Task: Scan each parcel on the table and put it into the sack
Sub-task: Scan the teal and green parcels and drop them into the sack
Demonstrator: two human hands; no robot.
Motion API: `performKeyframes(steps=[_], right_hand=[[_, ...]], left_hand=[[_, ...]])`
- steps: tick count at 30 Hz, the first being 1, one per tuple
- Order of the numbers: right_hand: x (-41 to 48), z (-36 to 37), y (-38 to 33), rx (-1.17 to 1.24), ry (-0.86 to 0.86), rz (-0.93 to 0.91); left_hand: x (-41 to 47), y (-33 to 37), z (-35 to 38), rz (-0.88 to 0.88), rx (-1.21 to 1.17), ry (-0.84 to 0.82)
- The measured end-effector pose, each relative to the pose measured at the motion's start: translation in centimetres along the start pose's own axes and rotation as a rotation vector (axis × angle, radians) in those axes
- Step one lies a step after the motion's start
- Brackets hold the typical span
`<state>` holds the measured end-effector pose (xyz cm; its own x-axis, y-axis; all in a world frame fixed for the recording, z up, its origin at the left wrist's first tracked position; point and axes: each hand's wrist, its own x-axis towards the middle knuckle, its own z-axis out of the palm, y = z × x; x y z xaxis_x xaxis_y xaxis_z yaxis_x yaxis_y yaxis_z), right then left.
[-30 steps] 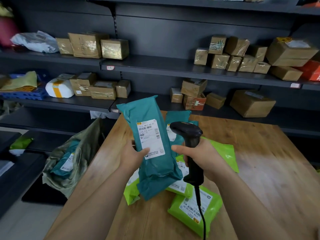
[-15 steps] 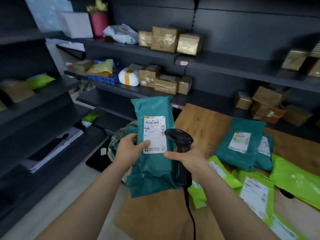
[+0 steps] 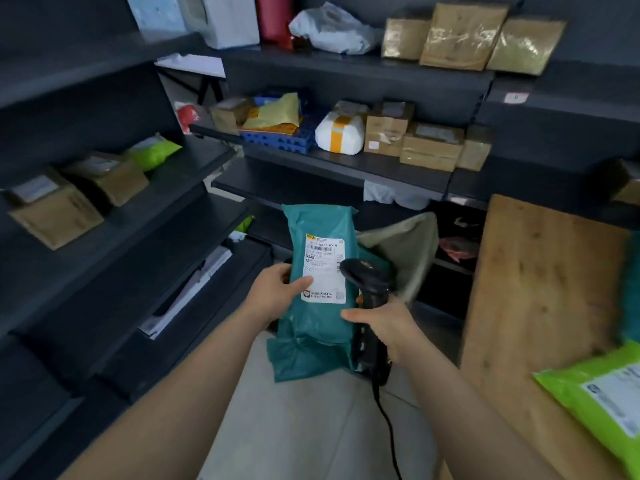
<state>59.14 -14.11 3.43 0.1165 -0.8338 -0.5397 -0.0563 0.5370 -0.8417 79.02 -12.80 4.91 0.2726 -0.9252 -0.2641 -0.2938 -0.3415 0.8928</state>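
Observation:
My left hand (image 3: 277, 294) grips a teal parcel (image 3: 320, 327) upright, its white label facing me with my thumb on it. My right hand (image 3: 386, 325) holds a black barcode scanner (image 3: 367, 278) by the handle, its head right beside the label; the cord hangs down toward the floor. Behind the parcel stands the grey-green sack (image 3: 407, 249) on the floor, mouth open, with something teal inside, partly hidden. The wooden table (image 3: 540, 278) lies to the right. A lime green parcel (image 3: 599, 396) rests on its near corner.
Dark shelves (image 3: 332, 164) with cardboard boxes, a white wrapped bundle (image 3: 341, 133) and a blue crate run behind and along the left. Pale floor lies under my arms, between the left shelving and the table edge.
The view has swung left, from the table toward the sack and shelves. The teal parcel and scanner have travelled with my hands off the table and now hang over the floor before the sack.

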Motion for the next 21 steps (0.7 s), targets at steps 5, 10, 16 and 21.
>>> performKeyframes(steps=[5,10,16,21], right_hand=[[5.4,1.6,0.1,0.027,0.084,0.061],[12.1,1.4,0.8,0.088,0.173,0.103],[20.0,1.0,2.5,0.177,0.269,0.157],[25.3,-0.1,5.6,0.233,0.387,0.225]], left_hand=[[6.9,-1.7,0.1,-0.034,0.018,-0.104],[14.6,-3.3,2.8,-0.061,0.072,-0.185],[23.5,-6.0,6.8,-0.124,0.130,-0.265],[30.0,-9.7,10.1,-0.181,0.182,-0.316]])
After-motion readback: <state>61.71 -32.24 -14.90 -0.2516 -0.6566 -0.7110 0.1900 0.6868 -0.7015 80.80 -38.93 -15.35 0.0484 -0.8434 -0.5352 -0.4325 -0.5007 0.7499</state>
